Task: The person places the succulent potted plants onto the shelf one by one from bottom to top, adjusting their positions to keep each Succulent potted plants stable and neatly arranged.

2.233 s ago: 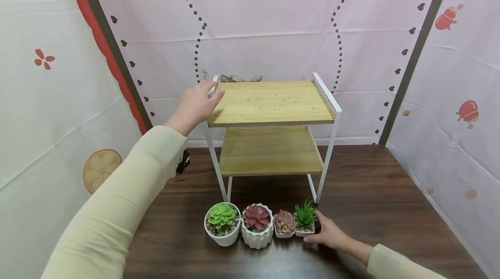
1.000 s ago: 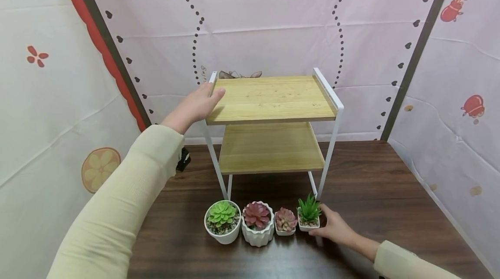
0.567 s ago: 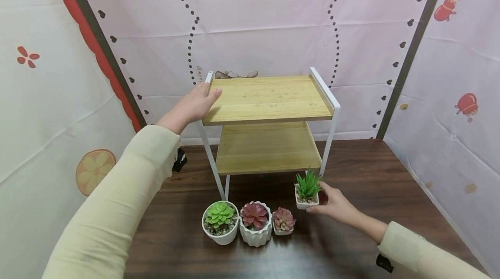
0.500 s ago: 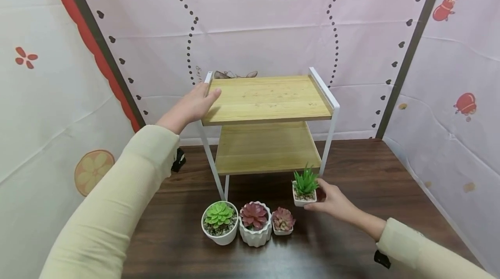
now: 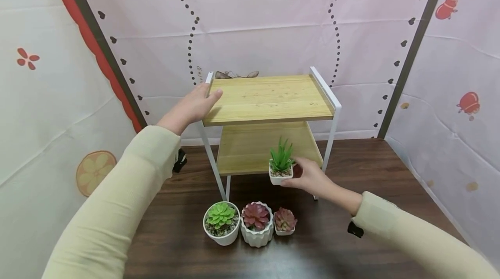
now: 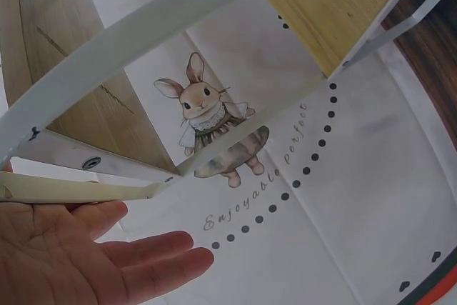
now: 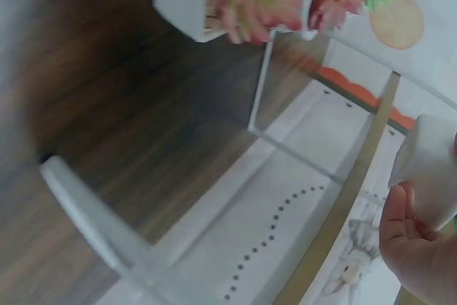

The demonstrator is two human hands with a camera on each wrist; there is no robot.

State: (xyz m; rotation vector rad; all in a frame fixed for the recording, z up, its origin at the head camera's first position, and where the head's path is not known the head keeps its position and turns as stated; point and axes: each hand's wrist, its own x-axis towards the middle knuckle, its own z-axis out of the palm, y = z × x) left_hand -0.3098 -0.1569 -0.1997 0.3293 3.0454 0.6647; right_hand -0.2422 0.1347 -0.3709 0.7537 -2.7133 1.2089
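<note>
The right hand [image 5: 311,178] pinches a little white pot [image 5: 278,180] with a spiky green plant [image 5: 281,157], up in the air on the near side of the low shelf [image 5: 246,149]. The left hand [image 5: 191,106], fingers straight, rests by the left rail [image 5: 210,76]. Nearer, the green plant [image 5: 220,214], red plant [image 5: 255,215] and pink plant [image 5: 285,219] sit left to right on the table [image 5: 375,170].

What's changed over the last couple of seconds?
The spiky green plant in a small square white pot, which stood at the row's right end, went up and leftward in the right hand's grip and now overlaps the lower wooden shelf in the head view. Unchanged: the left hand at the upper left of the white shelf frame, and the light-green succulent, dark-red succulent and pink succulent in white pots.
</note>
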